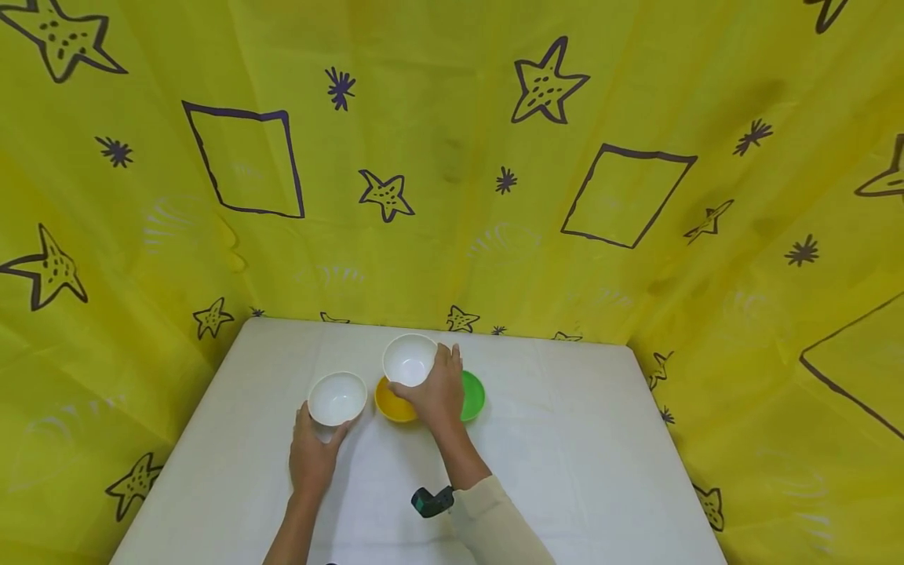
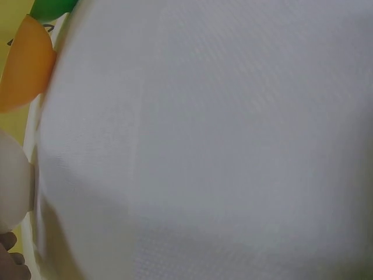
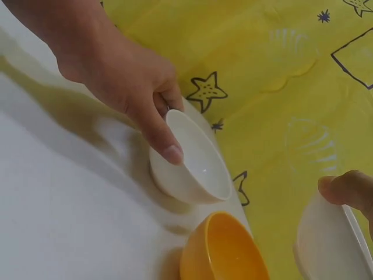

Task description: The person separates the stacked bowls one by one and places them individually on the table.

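Note:
Two white bowls are in my hands. With thumb and fingers spread round its sides, my left hand (image 1: 311,457) grips the left white bowl (image 1: 337,399), which sits low by the table in the right wrist view. My right hand (image 1: 439,392) holds the other white bowl (image 3: 327,242) by its rim, raised above the table, partly covering the orange bowl (image 1: 393,405) in the head view. Right of the orange bowl, a green bowl (image 1: 475,395) is partly hidden behind my right hand. In the left wrist view only fingertips (image 2: 11,265) show, below the left white bowl (image 2: 13,184).
The bowls stand on a table with a white cloth (image 1: 565,455), toward its far edge. A yellow curtain (image 1: 438,259) with drawn stars and squares hangs behind the table and along both sides. A dark device (image 1: 432,502) is fixed at my right wrist.

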Tool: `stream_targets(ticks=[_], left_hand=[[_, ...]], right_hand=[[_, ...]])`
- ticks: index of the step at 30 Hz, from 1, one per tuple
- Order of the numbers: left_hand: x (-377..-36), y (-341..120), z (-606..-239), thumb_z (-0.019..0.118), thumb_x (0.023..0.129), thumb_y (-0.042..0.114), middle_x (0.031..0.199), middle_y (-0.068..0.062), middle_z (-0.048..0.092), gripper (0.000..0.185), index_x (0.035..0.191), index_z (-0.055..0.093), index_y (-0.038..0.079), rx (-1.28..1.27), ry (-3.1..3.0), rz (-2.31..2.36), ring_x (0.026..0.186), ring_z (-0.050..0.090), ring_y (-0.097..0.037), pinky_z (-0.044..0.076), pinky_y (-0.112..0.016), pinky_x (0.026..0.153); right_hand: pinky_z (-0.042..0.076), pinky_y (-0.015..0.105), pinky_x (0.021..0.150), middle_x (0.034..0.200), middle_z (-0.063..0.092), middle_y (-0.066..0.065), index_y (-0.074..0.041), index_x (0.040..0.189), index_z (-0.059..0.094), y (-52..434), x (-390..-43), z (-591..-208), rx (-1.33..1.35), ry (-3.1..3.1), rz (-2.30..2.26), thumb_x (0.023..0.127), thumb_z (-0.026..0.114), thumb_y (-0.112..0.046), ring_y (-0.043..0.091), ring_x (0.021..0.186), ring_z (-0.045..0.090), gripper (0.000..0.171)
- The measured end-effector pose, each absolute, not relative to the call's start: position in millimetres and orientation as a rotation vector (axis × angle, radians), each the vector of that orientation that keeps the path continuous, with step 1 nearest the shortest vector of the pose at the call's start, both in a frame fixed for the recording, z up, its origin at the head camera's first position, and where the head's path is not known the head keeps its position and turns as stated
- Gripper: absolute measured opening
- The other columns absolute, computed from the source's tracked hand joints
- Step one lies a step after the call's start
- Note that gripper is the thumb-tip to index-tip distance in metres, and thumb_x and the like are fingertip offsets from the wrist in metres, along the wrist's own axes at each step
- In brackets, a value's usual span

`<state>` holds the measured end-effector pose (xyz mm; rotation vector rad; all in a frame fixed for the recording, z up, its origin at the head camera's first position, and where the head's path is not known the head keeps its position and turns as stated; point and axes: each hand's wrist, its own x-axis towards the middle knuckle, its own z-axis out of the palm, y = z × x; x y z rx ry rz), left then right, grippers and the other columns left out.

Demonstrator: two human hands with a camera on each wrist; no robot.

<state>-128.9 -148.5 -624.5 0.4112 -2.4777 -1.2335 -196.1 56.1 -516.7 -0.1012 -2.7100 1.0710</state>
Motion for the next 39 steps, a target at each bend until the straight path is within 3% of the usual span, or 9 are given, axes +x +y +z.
stream_targets(ticks=[20, 39], left_hand=[[-131, -148, -622, 0.089, 0.085, 0.014, 0.152, -0.031, 0.046, 0.089, 0.154, 0.036, -0.008, 0.385, -2.479, -1.236, 0.140, 0.044, -0.053, 0.037, -0.070, 0.113], [-130, -148, -622, 0.087, 0.087, 0.015, 0.155, -0.031, 0.044, 0.089, 0.156, 0.035, -0.007, 0.413, -2.496, -1.251, 0.141, 0.042, -0.053, 0.035, -0.068, 0.115]], right_hand=[[0.043, 0.065, 0.111, 0.161, 0.039, 0.025, 0.002, 0.154, 0.041, 79, -194, -510, -0.299, -2.698, 1.147, 0.070, 0.097, -0.045, 0.046, 0.153, 0.028, 0.111], [0.046, 0.066, 0.108, 0.158, 0.043, 0.027, 0.003, 0.152, 0.043, 111, -192, -517, -0.451, -2.658, 1.119, 0.069, 0.097, -0.046, 0.046, 0.153, 0.029, 0.112]])
